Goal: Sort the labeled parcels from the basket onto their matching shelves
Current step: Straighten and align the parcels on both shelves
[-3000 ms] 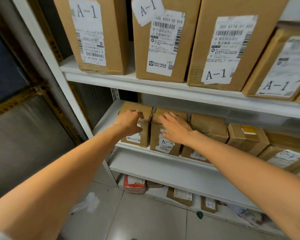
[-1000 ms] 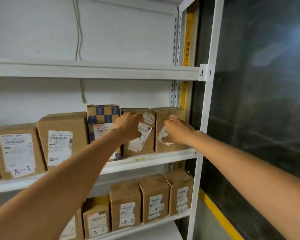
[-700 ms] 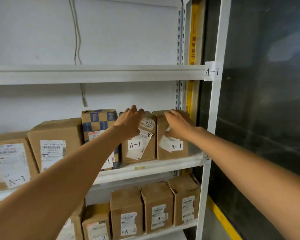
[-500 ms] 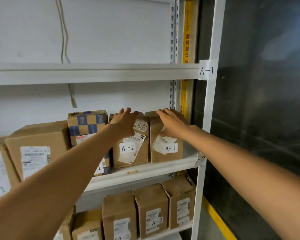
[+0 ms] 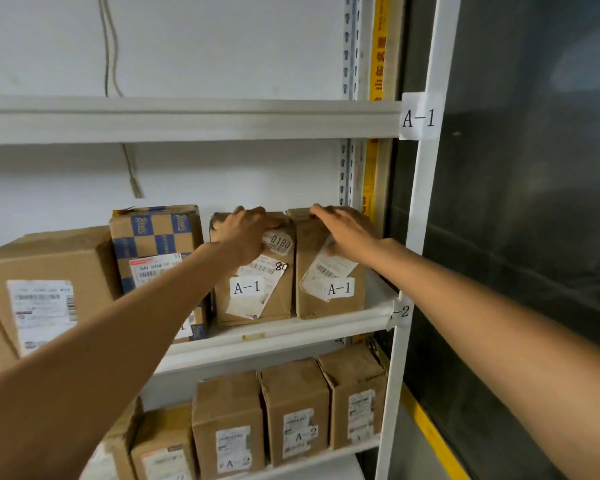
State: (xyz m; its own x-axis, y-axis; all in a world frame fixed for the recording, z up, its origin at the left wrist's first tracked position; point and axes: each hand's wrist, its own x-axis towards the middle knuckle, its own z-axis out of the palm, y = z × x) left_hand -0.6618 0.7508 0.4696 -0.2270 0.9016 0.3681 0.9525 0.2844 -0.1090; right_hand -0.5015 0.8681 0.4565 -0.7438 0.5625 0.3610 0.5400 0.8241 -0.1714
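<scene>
Left hand [image 5: 248,233] is gripping top of brown cardboard 0180-stickered A-1 parcel [image 5: 257,301], right hand [image 5: 343,230] is pressing flat on neighbouring brown A-1 parcel [image 5: 329,306]: likely squaring both on white shelf [image 5: 291,336].

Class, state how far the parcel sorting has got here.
Done: A-2 parcels stand on the lower shelf. In hand: left hand grips the left parcel, right hand presses the right parcel, both marked A-1, on the middle shelf. Left: cannot tell; the basket is out of view.
</scene>
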